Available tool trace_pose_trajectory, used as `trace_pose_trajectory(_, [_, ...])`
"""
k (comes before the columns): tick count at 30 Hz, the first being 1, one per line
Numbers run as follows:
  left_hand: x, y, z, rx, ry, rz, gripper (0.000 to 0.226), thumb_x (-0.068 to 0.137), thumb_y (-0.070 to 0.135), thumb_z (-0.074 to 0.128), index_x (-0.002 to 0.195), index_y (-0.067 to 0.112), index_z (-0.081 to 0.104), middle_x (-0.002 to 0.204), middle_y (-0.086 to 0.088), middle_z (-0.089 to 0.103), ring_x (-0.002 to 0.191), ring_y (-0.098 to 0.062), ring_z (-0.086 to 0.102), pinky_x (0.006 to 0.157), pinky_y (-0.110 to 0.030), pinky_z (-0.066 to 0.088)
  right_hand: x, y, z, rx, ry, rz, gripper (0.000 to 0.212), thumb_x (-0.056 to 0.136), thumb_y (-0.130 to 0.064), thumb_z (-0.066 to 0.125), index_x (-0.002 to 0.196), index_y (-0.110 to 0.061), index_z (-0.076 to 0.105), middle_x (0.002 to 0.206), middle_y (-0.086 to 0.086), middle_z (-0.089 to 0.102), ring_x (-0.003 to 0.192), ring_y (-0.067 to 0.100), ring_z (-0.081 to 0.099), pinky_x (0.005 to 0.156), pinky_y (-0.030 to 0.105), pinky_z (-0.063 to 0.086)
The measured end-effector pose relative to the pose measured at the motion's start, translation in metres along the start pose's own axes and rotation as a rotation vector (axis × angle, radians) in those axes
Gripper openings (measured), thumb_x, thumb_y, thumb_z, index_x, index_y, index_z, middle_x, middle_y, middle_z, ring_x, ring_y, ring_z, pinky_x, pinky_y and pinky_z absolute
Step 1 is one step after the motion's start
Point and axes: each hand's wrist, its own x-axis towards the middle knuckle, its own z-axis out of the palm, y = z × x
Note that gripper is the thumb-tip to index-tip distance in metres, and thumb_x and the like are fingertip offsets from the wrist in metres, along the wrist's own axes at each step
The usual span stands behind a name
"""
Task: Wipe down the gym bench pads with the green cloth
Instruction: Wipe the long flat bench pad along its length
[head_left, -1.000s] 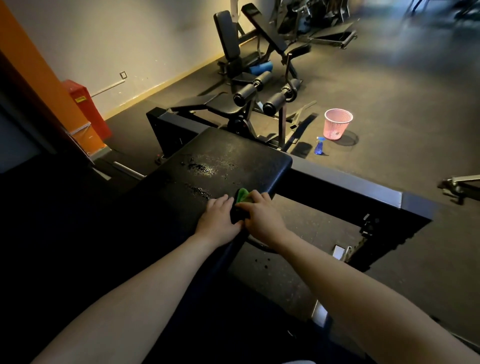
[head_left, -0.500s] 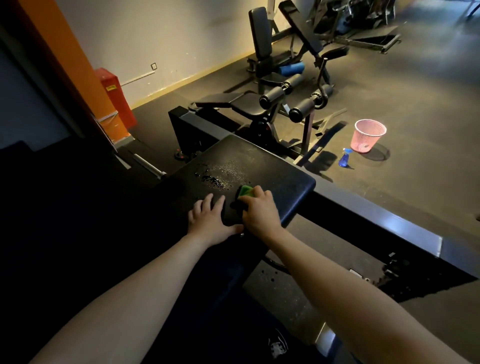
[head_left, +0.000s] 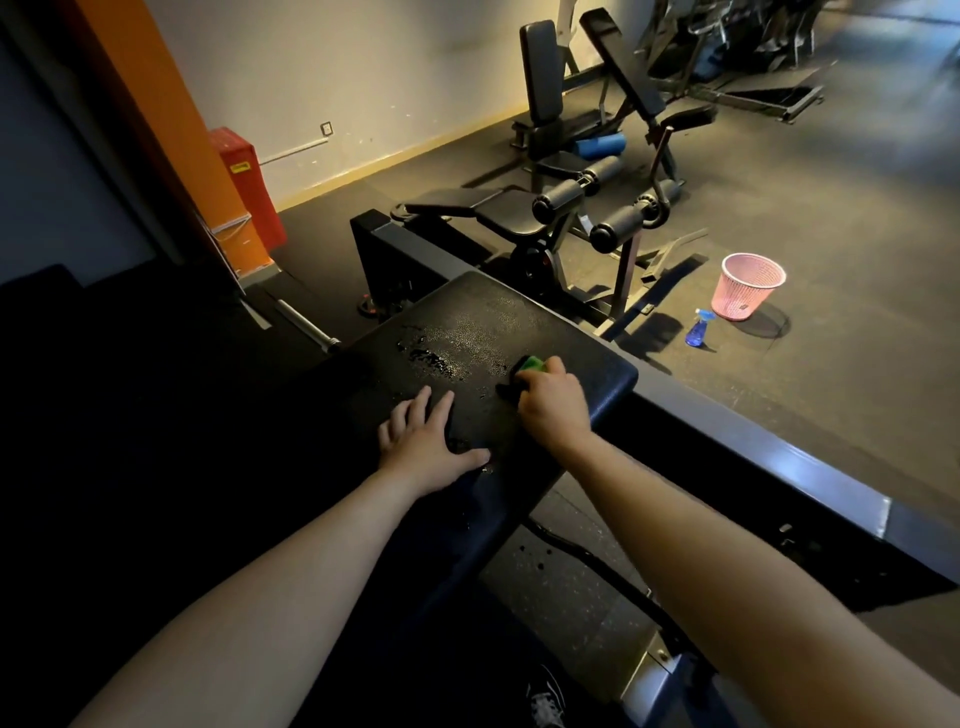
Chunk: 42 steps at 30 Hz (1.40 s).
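your right hand (head_left: 553, 410) grips a folded green cloth (head_left: 532, 364), fingers curled over it and pressing it onto the black, pebble-textured vinyl bench pad (head_left: 519, 312). only a bright green corner of the cloth shows, poking out just past your knuckles, near the pad's far right end. the thumb is hidden, so you cannot tell how it lies.

your left hand (head_left: 423, 449) rests flat on the same pad and holds nothing. its fingers are straight and slightly spread, and the thumb is stretched out sideways toward your right wrist. a strip of bare pad lies between the two hands, which do not touch.

just beyond your left fingertips, and to the left of the cloth, a glistening wet patch (head_left: 431, 358) of droplets beads on the pad's surface. a few smaller drops sit beside your left thumb.

well beyond your right fingertips, on the dark rubber floor (head_left: 857, 218), a pink plastic mesh basket (head_left: 750, 286) stands upright. a small translucent blue spray bottle (head_left: 696, 328) stands just beside it, on the side nearer your hand. straight ahead of both hands, past the pad's far edge, stands another black machine with two cylindrical foam roller pads (head_left: 571, 192). off past your left fingers, a red box (head_left: 249, 187) leans by an orange pillar (head_left: 171, 130) at the pale wall.
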Motion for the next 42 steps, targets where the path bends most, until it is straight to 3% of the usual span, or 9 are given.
trace_pose_trajectory(7, [0.001, 0.0, -0.001, -0.027, -0.006, 0.006, 0.093, 0.086, 0.058, 0.061, 0.158, 0.037, 0.007, 0.168, 0.004, -0.006, 0.152, -0.026, -0.004, 0.121, -0.049, 0.003, -0.038, -0.031, 0.016, -0.08, -0.116, -0.401, 0.038, 0.089, -0.029, 0.059, 0.127, -0.03, 0.066, 0.11, 0.008, 0.052, 0.104, 0.028, 0.053, 0.084, 0.042, 0.052])
trace_pose_trajectory(11, [-0.003, 0.001, -0.002, -0.002, -0.007, -0.007, 0.101, 0.081, 0.077, 0.055, 0.159, 0.037, 0.005, 0.167, 0.005, -0.009, 0.152, -0.025, -0.006, 0.12, -0.047, 0.004, -0.017, -0.002, -0.001, -0.164, -0.059, -0.302, 0.043, 0.095, -0.025, 0.058, 0.137, -0.033, 0.057, 0.117, 0.008, 0.048, 0.111, 0.027, 0.049, 0.091, 0.042, 0.05])
trace_pose_trajectory(18, [-0.004, 0.0, -0.003, -0.007, -0.028, 0.006, 0.101, 0.082, 0.077, 0.054, 0.159, 0.036, 0.004, 0.168, 0.004, -0.011, 0.152, -0.026, -0.009, 0.12, -0.049, 0.002, -0.012, 0.033, -0.013, -0.097, 0.064, 0.051, 0.043, 0.099, -0.021, 0.045, 0.14, -0.028, 0.054, 0.12, 0.007, 0.045, 0.112, 0.028, 0.042, 0.097, 0.044, 0.044])
trace_pose_trajectory(22, [-0.003, 0.002, -0.002, -0.006, -0.024, 0.001, 0.101, 0.082, 0.077, 0.054, 0.159, 0.036, 0.003, 0.168, 0.003, -0.011, 0.152, -0.026, -0.008, 0.12, -0.049, 0.002, -0.025, 0.003, 0.002, 0.021, 0.042, -0.042, 0.035, 0.098, -0.019, 0.046, 0.125, -0.017, 0.067, 0.115, 0.01, 0.054, 0.109, 0.027, 0.046, 0.091, 0.038, 0.043])
trace_pose_trajectory(26, [-0.001, 0.003, -0.002, -0.004, -0.022, -0.007, 0.095, 0.086, 0.066, 0.058, 0.159, 0.036, 0.005, 0.168, 0.003, -0.008, 0.152, -0.025, -0.006, 0.121, -0.048, 0.003, -0.048, -0.022, 0.017, 0.018, -0.033, -0.257, 0.034, 0.091, -0.022, 0.053, 0.12, -0.021, 0.072, 0.103, 0.011, 0.056, 0.1, 0.029, 0.047, 0.087, 0.04, 0.045])
trace_pose_trajectory(29, [-0.003, 0.003, -0.002, 0.009, -0.009, -0.008, 0.092, 0.088, 0.058, 0.059, 0.159, 0.037, 0.005, 0.168, 0.003, -0.008, 0.152, -0.025, -0.005, 0.121, -0.048, 0.003, -0.06, -0.021, 0.019, -0.129, -0.02, -0.335, 0.042, 0.09, -0.035, 0.055, 0.13, -0.032, 0.063, 0.112, 0.007, 0.052, 0.105, 0.027, 0.045, 0.091, 0.04, 0.041])
trace_pose_trajectory(33, [-0.004, 0.001, -0.001, 0.019, -0.028, -0.013, 0.099, 0.084, 0.076, 0.053, 0.159, 0.038, 0.002, 0.168, 0.004, -0.011, 0.152, -0.025, -0.007, 0.121, -0.049, 0.003, -0.054, 0.009, 0.005, -0.264, -0.025, -0.335, 0.053, 0.094, -0.032, 0.057, 0.145, -0.039, 0.045, 0.129, 0.006, 0.043, 0.114, 0.025, 0.041, 0.098, 0.039, 0.041])
trace_pose_trajectory(38, [-0.006, 0.002, 0.0, 0.003, -0.021, -0.008, 0.1, 0.083, 0.078, 0.052, 0.159, 0.038, 0.001, 0.168, 0.005, -0.012, 0.153, -0.024, -0.008, 0.121, -0.049, 0.002, -0.029, 0.052, -0.019, -0.222, 0.055, -0.083, 0.052, 0.095, -0.019, 0.056, 0.144, -0.033, 0.048, 0.133, 0.008, 0.041, 0.117, 0.028, 0.041, 0.104, 0.043, 0.042])
trace_pose_trajectory(42, [-0.004, 0.002, -0.001, 0.014, -0.015, -0.017, 0.1, 0.083, 0.078, 0.052, 0.159, 0.037, 0.001, 0.168, 0.004, -0.012, 0.153, -0.024, -0.008, 0.121, -0.049, 0.002, -0.03, 0.045, -0.012, -0.049, 0.083, 0.156, 0.046, 0.099, -0.022, 0.047, 0.145, -0.024, 0.047, 0.13, 0.01, 0.039, 0.116, 0.032, 0.043, 0.098, 0.045, 0.048])
